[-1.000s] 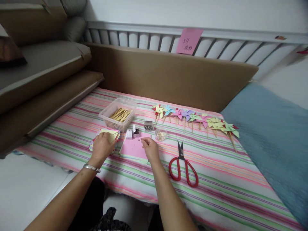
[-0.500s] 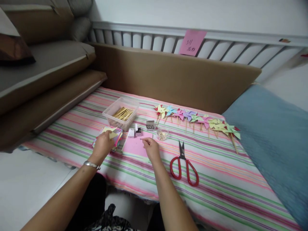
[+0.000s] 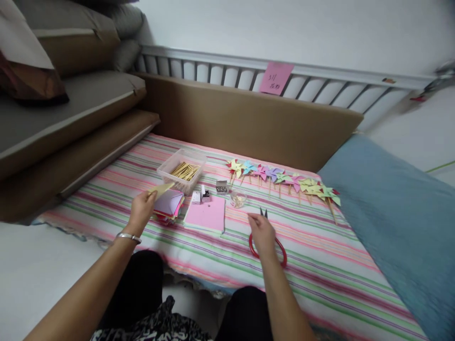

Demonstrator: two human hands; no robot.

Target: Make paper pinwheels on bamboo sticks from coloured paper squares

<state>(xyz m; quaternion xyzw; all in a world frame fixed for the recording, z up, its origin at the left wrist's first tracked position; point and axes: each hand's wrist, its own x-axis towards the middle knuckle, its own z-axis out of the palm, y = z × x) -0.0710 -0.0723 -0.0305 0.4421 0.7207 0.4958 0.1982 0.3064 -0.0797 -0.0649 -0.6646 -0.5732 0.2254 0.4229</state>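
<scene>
A pale yellow paper piece (image 3: 161,189) is pinched in my left hand (image 3: 142,208), just above a stack of colored paper (image 3: 168,203) topped by a lilac sheet. My right hand (image 3: 262,232) hovers over red-handled scissors (image 3: 283,251), covering their middle. Its fingertips are pressed together; whatever they may hold is too small to make out. Between the hands lies a small pile of square paper (image 3: 213,218) with a pink sheet on top. A small dark spot or bit shows near the pink sheet's upper edge.
Behind the paper stand a clear plastic box (image 3: 163,171) of thin wooden sticks, small open boxes (image 3: 222,188) of metal bits and a round clear dish (image 3: 239,199). Several paper pinwheels (image 3: 273,174) lie in a row toward the back right, before a brown panel (image 3: 231,118).
My left hand has drawn the yellow paper up and leftward off the stack. My right hand has moved from the pink sheet rightward to above the scissors. The view has shifted slightly.
</scene>
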